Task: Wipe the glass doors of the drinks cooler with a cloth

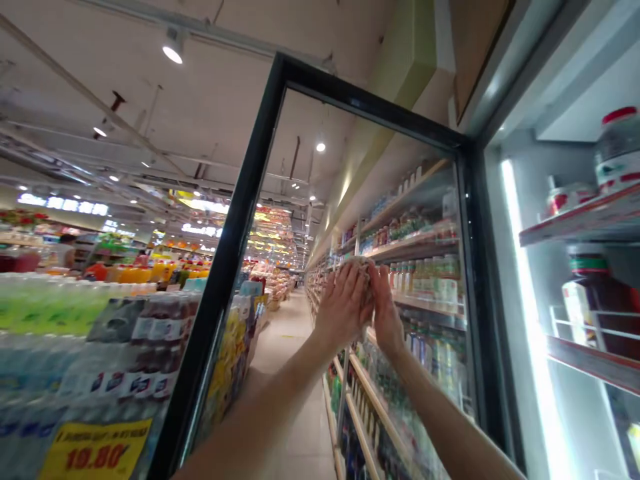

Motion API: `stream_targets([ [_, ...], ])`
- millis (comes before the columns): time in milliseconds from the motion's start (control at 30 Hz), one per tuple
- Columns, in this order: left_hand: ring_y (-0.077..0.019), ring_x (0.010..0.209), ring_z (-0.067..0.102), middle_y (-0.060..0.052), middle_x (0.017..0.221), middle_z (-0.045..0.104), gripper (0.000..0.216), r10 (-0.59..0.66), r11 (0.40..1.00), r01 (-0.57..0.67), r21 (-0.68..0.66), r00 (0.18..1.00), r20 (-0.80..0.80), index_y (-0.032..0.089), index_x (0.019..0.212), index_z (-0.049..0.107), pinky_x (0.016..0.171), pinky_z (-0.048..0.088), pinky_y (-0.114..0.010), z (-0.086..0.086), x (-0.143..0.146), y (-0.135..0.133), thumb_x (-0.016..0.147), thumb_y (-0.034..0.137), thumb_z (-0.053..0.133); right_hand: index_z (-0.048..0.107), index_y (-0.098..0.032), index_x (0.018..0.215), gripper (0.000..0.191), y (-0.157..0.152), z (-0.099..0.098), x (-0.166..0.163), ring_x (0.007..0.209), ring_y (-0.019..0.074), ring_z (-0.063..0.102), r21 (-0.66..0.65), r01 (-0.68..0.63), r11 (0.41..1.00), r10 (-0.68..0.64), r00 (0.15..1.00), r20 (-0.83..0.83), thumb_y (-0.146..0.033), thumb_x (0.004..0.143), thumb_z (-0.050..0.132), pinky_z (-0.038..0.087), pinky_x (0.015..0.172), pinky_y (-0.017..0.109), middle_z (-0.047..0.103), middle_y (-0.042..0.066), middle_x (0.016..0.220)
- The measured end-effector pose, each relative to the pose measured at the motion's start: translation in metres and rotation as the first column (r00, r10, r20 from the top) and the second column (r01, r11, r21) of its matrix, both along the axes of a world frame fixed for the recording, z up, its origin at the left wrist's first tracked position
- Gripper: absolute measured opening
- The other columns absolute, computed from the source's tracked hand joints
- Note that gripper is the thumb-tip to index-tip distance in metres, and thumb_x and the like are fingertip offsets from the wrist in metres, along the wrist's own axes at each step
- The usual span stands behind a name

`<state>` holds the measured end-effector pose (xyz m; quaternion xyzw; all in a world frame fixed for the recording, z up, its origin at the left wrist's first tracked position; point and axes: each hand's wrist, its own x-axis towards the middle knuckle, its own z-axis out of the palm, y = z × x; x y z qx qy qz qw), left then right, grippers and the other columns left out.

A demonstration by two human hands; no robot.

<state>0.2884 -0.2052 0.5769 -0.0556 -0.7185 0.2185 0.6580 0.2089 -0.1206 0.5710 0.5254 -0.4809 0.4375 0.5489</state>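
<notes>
In the middle of the head view both my arms reach up to the glass of an open, black-framed fridge door (260, 153). My left hand (343, 300) presses a crumpled greyish-brown cloth (369, 293) to the pane, its fingers laid over it. Close beside it, my right hand (386, 313) has its fingers bent against the cloth's right edge. Part of the cloth is hidden beneath the hands. Shelves of bottles show in the glass behind them.
On the right, the lit fridge holds bottles on shelves, among them a dark bottle (600, 300). Stacked drink packs (120, 333) with a yellow price sign (95, 450) stand at left. An aisle floor (293, 333) shows through the pane.
</notes>
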Motion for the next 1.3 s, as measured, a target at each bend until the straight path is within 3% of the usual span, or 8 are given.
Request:
stream_targets([
  [200,-0.0243,0.136,0.028,-0.011,0.140,0.043,0.042,0.070,0.996,-0.070,0.052,0.997,-0.012,0.014,0.125,0.048,0.113,0.018,-0.047,0.061,0.039,-0.018,0.091,0.032,0.033,0.019,-0.028,0.145,0.053,0.023,0.001,-0.030,0.140,0.0260,0.020,-0.074,0.447,0.891,-0.445,0.894,0.045,-0.035,0.093,0.023,0.018,0.109,0.056,0.032,0.008,0.148],
  [300,-0.0281,0.140,0.014,-0.015,0.149,0.026,0.041,0.061,0.988,-0.044,0.146,0.991,-0.116,0.009,0.124,0.047,0.113,0.012,-0.052,0.093,0.068,-0.044,0.087,0.023,0.036,0.022,-0.027,0.144,0.052,0.022,-0.001,-0.027,0.140,0.0249,0.021,-0.086,0.488,0.868,-0.488,0.872,0.026,-0.035,0.093,0.025,0.020,0.109,0.054,0.034,0.009,0.147],
  [533,-0.0197,0.137,0.025,-0.004,0.144,0.038,0.051,0.118,0.902,0.027,-0.431,0.945,0.306,0.021,0.136,0.037,0.114,0.017,-0.042,0.026,0.052,-0.032,0.087,0.033,0.043,0.026,-0.025,0.143,0.050,0.023,-0.004,-0.026,0.139,0.0218,0.023,-0.095,0.447,0.889,-0.448,0.894,0.018,-0.032,0.093,0.021,0.020,0.110,0.050,0.038,0.009,0.145],
  [700,-0.0286,0.139,0.019,-0.012,0.146,0.033,0.050,0.163,0.984,-0.155,-0.087,0.983,0.086,0.014,0.136,0.037,0.111,0.016,-0.053,0.039,0.056,-0.036,0.088,0.028,0.038,0.034,-0.026,0.139,0.048,0.021,-0.005,-0.027,0.139,0.0216,0.024,-0.099,0.453,0.886,-0.452,0.891,0.033,-0.032,0.093,0.022,0.020,0.110,0.050,0.038,0.007,0.145],
  [867,-0.0214,0.136,0.029,-0.003,0.144,0.039,0.045,0.209,0.862,-0.023,-0.506,0.926,0.313,0.023,0.132,0.042,0.114,0.019,-0.041,0.031,0.057,-0.040,0.089,0.036,0.039,0.034,-0.024,0.139,0.048,0.018,-0.006,-0.030,0.138,0.0214,0.027,-0.125,0.441,0.889,-0.444,0.896,0.006,-0.030,0.093,0.023,0.022,0.109,0.049,0.041,0.010,0.143],
  [1033,-0.0309,0.138,0.022,-0.017,0.145,0.033,0.051,0.285,0.958,-0.282,0.048,0.956,-0.073,0.009,0.134,0.037,0.111,0.019,-0.052,0.044,0.080,-0.074,0.089,0.032,0.037,0.035,-0.024,0.139,0.048,0.015,-0.006,-0.033,0.137,0.0226,0.028,-0.145,0.456,0.878,-0.462,0.887,-0.009,-0.031,0.092,0.026,0.023,0.109,0.049,0.040,0.008,0.144],
  [1200,-0.0227,0.139,0.019,-0.008,0.147,0.032,0.056,0.281,0.861,-0.194,-0.471,0.952,0.122,0.019,0.140,0.028,0.113,0.018,-0.042,0.023,0.097,-0.098,0.088,0.038,0.038,0.043,-0.024,0.133,0.045,0.013,-0.005,-0.032,0.137,0.0231,0.028,-0.129,0.459,0.879,-0.462,0.887,0.003,-0.032,0.093,0.025,0.022,0.109,0.049,0.042,0.008,0.143],
  [1300,-0.0265,0.139,0.019,-0.012,0.148,0.030,0.052,0.272,0.949,-0.266,-0.171,0.962,0.014,0.014,0.137,0.033,0.112,0.020,-0.046,0.022,0.102,-0.101,0.089,0.033,0.038,0.044,-0.024,0.132,0.045,0.013,-0.006,-0.031,0.137,0.0225,0.028,-0.131,0.458,0.879,-0.460,0.888,0.010,-0.032,0.092,0.026,0.022,0.109,0.049,0.043,0.008,0.142],
])
